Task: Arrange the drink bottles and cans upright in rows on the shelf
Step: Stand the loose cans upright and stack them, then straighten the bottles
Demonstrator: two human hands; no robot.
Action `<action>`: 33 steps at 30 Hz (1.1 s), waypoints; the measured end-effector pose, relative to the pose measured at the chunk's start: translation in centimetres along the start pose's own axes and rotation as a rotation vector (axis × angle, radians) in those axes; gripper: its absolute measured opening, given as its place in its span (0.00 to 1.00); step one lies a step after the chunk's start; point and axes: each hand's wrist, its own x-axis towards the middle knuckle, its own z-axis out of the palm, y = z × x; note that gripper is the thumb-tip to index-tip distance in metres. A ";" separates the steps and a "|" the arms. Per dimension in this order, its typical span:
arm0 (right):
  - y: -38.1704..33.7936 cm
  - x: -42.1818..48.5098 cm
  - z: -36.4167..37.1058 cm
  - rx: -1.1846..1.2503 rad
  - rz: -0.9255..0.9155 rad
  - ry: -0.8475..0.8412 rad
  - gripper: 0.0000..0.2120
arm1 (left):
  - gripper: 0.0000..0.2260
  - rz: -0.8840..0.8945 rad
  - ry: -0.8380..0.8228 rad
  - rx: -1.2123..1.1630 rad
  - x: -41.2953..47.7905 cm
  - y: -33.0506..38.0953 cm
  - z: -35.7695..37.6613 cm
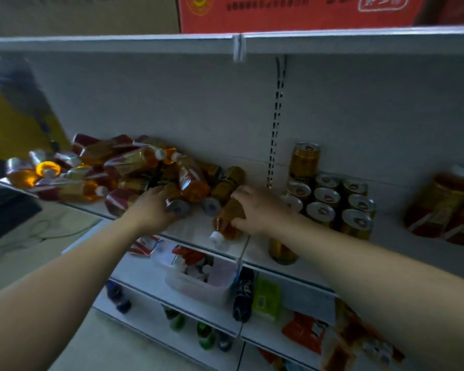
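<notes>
At centre frame, on the middle shelf [196,227]: sorting step in hand. The left hand [156,207] is curled round a can [178,207] lying on its side at the near edge of the pile [118,170], silver end toward the camera. The right hand [255,210] grips a bottle [225,223], also lying flat, with its white cap pointing at the shelf's front lip. Both items look to be resting on the shelf (lift-off not evident).

Right of centre, upright cans [332,204] stand in rows, with a tall can [304,159] behind them. At far right are standing bottles [439,207], blurred.

Judgement: less than half done, since the pile outnumbers what stands.

Next move, as I read it: tip each item upright, set the can against the rows and carry the bottle to the far-right group. The right forearm lies just in front of the rows, so the lift should clear them.

Materials:
- Cans: rigid metal cylinders with gold sides and silver pull-tab tops. Likely to roll while on their sides.
- Bottles: clear plastic holding amber liquid, with glossy red-and-gold labels and tapered shoulders.
- Shelf: smooth white surface, probably slippery.
</notes>
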 end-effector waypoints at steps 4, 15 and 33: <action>-2.6 2.2 2.6 -0.132 0.007 -0.171 0.34 | 0.32 -0.014 -0.123 0.128 0.8 -5.6 -0.3; -4.0 4.0 6.4 -0.350 0.060 -0.288 0.25 | 0.44 0.305 -0.160 0.368 4.0 -13.7 1.1; -3.1 3.2 3.9 0.649 0.604 0.623 0.26 | 0.34 0.290 -0.057 -0.491 3.8 -10.4 0.2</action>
